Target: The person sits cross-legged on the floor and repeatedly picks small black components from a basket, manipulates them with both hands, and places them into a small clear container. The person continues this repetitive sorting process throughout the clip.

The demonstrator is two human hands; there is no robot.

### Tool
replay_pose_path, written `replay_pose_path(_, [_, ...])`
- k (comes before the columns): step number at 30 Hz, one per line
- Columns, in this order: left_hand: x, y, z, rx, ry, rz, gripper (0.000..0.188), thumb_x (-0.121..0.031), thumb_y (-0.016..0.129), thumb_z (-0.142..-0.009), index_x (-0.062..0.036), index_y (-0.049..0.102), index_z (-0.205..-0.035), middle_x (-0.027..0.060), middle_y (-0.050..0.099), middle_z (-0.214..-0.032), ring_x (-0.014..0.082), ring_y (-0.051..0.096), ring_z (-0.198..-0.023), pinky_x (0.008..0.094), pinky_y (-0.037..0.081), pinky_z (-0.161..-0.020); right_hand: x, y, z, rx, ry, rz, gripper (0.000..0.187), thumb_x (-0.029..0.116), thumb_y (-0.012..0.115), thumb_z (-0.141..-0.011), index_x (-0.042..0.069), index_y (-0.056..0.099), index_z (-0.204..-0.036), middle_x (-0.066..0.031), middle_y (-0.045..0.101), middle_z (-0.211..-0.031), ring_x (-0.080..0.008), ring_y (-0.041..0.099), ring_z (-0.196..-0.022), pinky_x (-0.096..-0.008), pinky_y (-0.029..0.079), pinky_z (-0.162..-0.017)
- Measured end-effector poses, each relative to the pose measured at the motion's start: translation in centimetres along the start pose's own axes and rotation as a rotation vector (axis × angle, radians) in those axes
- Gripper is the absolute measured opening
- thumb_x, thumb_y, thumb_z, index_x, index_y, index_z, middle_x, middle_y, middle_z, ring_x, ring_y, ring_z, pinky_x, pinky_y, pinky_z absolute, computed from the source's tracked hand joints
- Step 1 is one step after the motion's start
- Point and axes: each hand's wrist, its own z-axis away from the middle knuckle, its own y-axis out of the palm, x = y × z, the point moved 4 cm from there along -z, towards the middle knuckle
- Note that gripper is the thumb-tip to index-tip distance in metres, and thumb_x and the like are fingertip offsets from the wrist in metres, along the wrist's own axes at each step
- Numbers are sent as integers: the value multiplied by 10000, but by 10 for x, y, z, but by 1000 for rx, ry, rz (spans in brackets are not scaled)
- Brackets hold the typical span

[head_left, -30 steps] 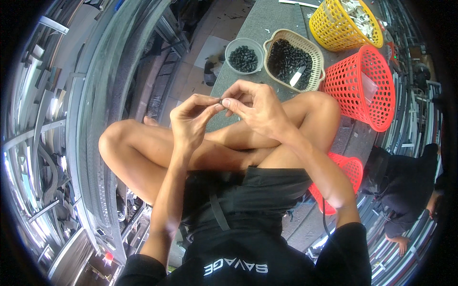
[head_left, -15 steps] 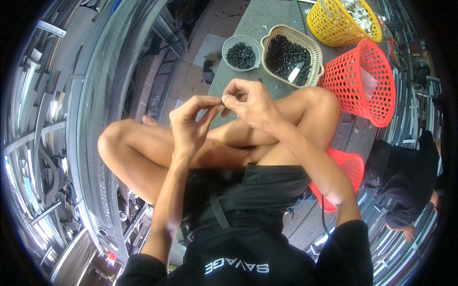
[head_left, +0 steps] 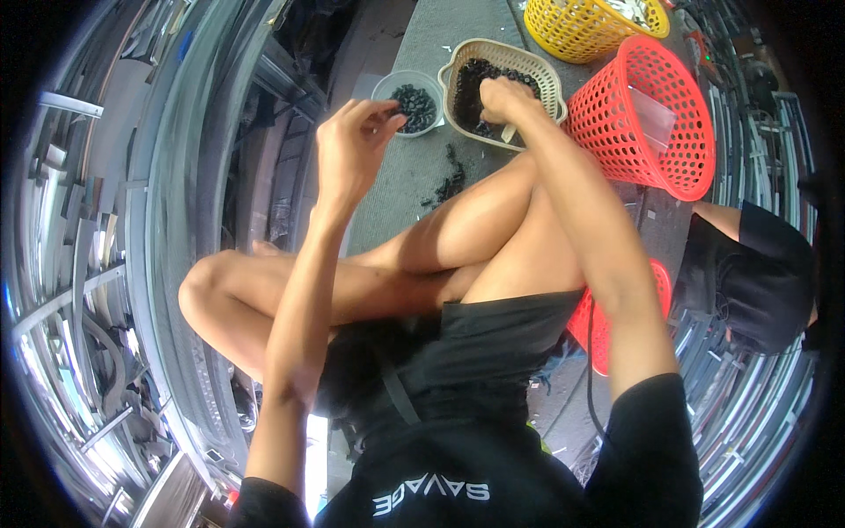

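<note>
Head view: looks down on a grey bench (head_left: 396, 180), with a yellow basket (head_left: 563, 31) of white pieces (head_left: 627, 11) at the far end and a red basket (head_left: 607, 101) just beside a tan basket (head_left: 544, 79). Shows black pieces (head_left: 471, 88) in the tan basket and a clear bowl (head_left: 405, 77), more scattered near the legs. Also catches another person (head_left: 748, 273) at the right, and a second red basket (head_left: 658, 277) partly covered by the right arm. Has the right hand (head_left: 506, 101) reaching in over the tan basket's near rim, fingers down, tips hidden; cannot tell whether gripping. Finds the left hand (head_left: 356, 132) raised before the bowl, fingers bent toward the thumb; cannot tell whether pinching a piece.
</note>
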Motion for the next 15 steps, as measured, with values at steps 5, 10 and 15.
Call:
replay_pose_path(5, [0, 32, -16, -44, 345, -285, 289, -126, 836, -878, -40, 768, -1145, 134, 760, -987, 268, 747, -788, 374, 583, -728, 3, 16, -8, 68, -33, 2, 384, 100, 728, -862, 47, 758, -1241, -194, 718, -1329, -368, 685, -1257, -505, 558, -1024])
replay_pose_path(10, [17, 53, 40, 462, 92, -73, 230, -44, 781, -871, -27, 737, -1097, 161, 742, -1050, 358, 736, -899, 453, 580, -792, -5, 17, -13, 115, -15, -48, 352, 55, 634, -847, 40, 790, -1162, -199, 766, -1204, -321, 743, -1154, -456, 597, -933])
replay_pose_path(15, [41, 71, 62, 669, 68, -206, 163, -80, 740, -865, -57, 750, -1026, 162, 725, -1043, 406, 716, -949, 483, 580, -826, -4, 19, -17, 192, 67, -74, 358, 66, 586, -866, 28, 787, -1160, -196, 772, -1187, -322, 751, -1130, -468, 584, -959])
